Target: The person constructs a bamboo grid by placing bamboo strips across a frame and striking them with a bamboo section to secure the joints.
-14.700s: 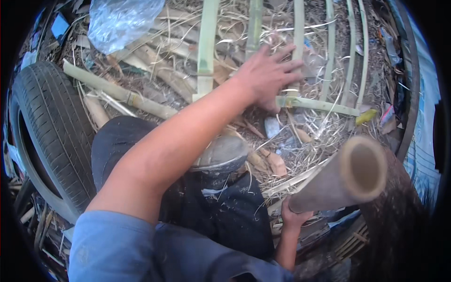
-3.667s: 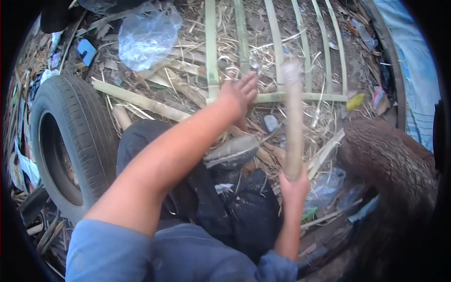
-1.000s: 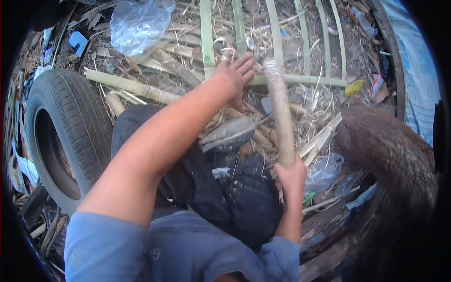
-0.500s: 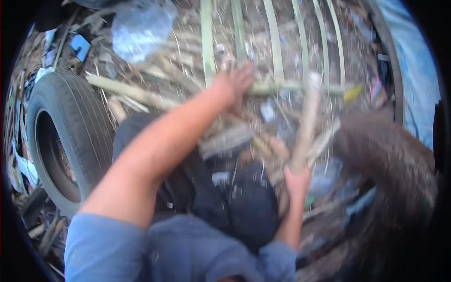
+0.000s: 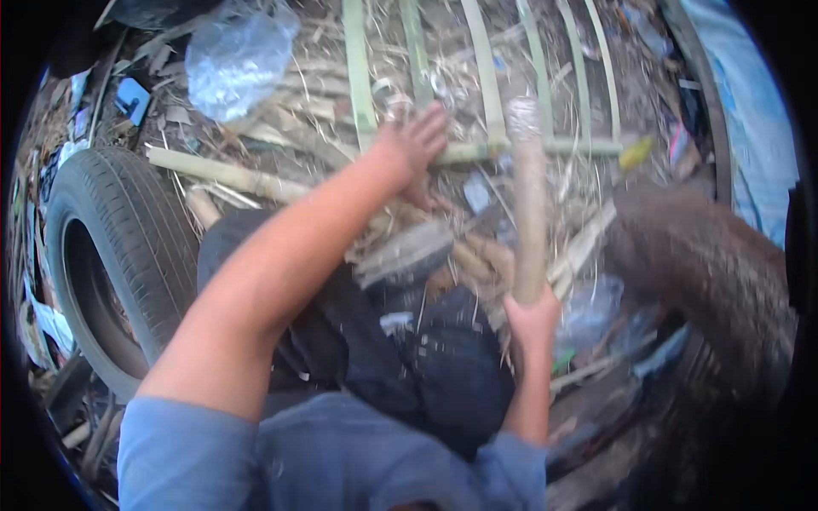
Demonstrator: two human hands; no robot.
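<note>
My left hand (image 5: 415,152) reaches forward with its fingers stretched out. It lies at the left part of a green bamboo crosspiece (image 5: 588,146), close to the lower ends of the leftmost slats. Several flat green bamboo slats (image 5: 483,68) run side by side away from me and meet that crosspiece. My right hand (image 5: 532,319) is wrapped round the near end of a thick, pale wooden stick (image 5: 530,213). The stick's whitish, worn-looking far end passes over the crosspiece in the view; whether it touches is unclear. A yellow piece (image 5: 636,153) sits at the crosspiece's right end.
A tyre (image 5: 128,264) stands at my left beside a bamboo pole (image 5: 226,175). Clear plastic (image 5: 239,64) lies at the far left. A dark brown log-like mass (image 5: 690,247) is at the right, near a blue sheet (image 5: 741,102). Wood scraps cover the ground.
The stick in my right hand has swung from leaning right to pointing nearly straight ahead, its far end moving left. My left hand stays by the crosspiece. The whole view has shifted slightly.
</note>
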